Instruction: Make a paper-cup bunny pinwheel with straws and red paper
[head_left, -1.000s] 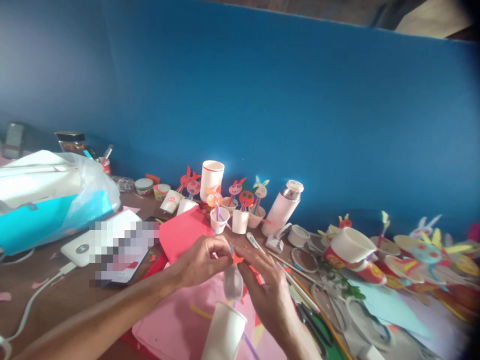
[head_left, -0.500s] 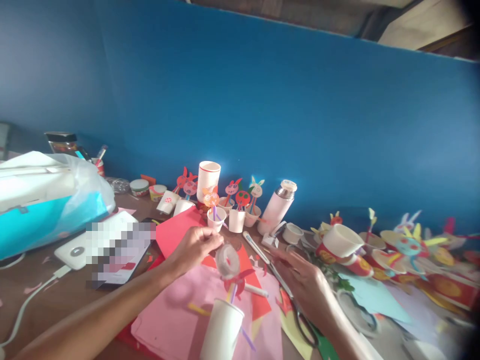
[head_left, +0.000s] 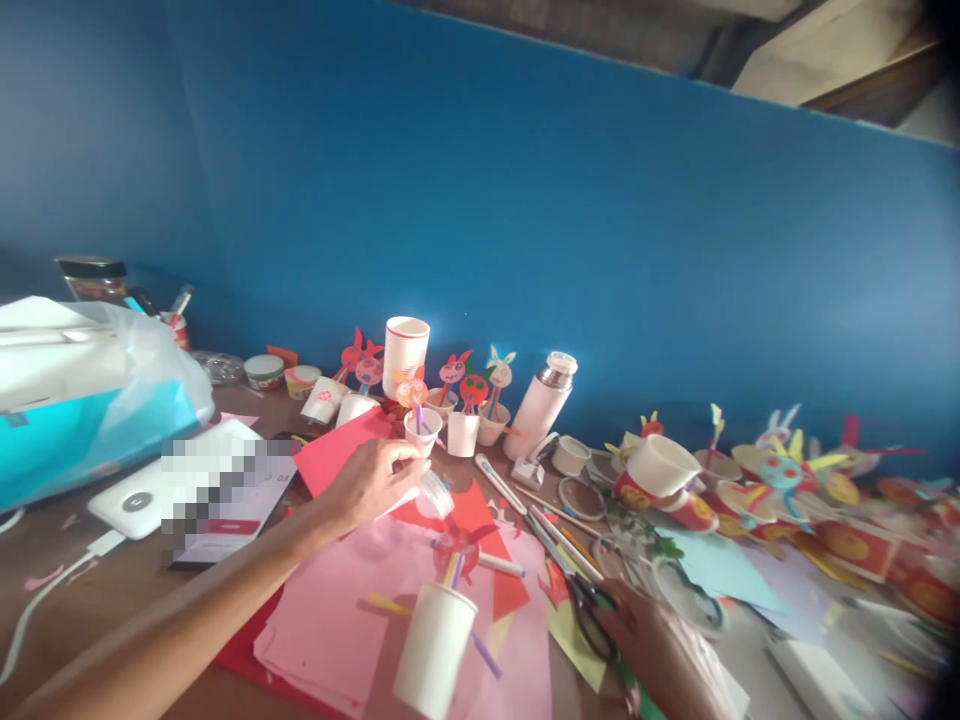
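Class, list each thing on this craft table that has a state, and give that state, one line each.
left hand, closed on the tape roll
right hand, blurred beside the scissors, grip unclear
front paper cup, upright, straws in it
flask, standing, lid on
power bank, cable plugged in
tall back cup, upright

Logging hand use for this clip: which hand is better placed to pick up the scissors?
Right. The right hand lies beside the scissors; the left hand is farther off and busy holding a tape roll.
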